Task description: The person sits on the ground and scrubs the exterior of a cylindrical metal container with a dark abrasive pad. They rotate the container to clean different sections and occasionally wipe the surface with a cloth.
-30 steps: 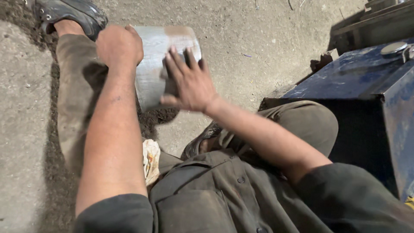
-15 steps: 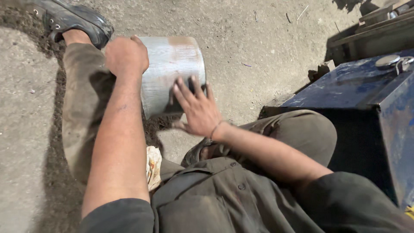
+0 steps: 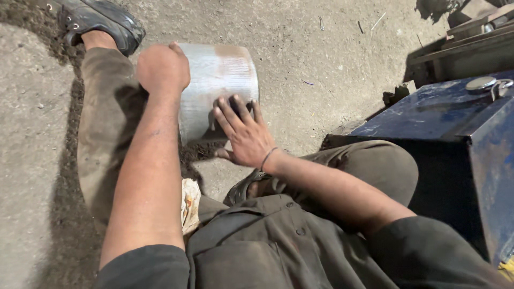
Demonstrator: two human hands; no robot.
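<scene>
Fingers (image 3: 235, 115) of right hand (image 3: 243, 136) spread flat on metal cylinder (image 3: 217, 88); left hand (image 3: 162, 68) seemingly grips its edge.

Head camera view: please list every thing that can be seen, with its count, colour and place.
metal cylinder: one, silver-grey with a rusty patch, lying on its side on the ground between the two hands
ground: one, grey concrete, dusty, with dark dirt along the left
metal box: one, dark blue and scratched, at the right beside the bent knee
round cap: one, silvery, on top of the box
metal frame: one, grey-brown, top right
rag: one, pale with orange marks, near the waist
shoe: one, black, top left
trousers: olive-brown, stretched leg left, bent leg right
left hand: fist on the cylinder's left rim
right hand: fingers spread, flat on the cylinder's near end
</scene>
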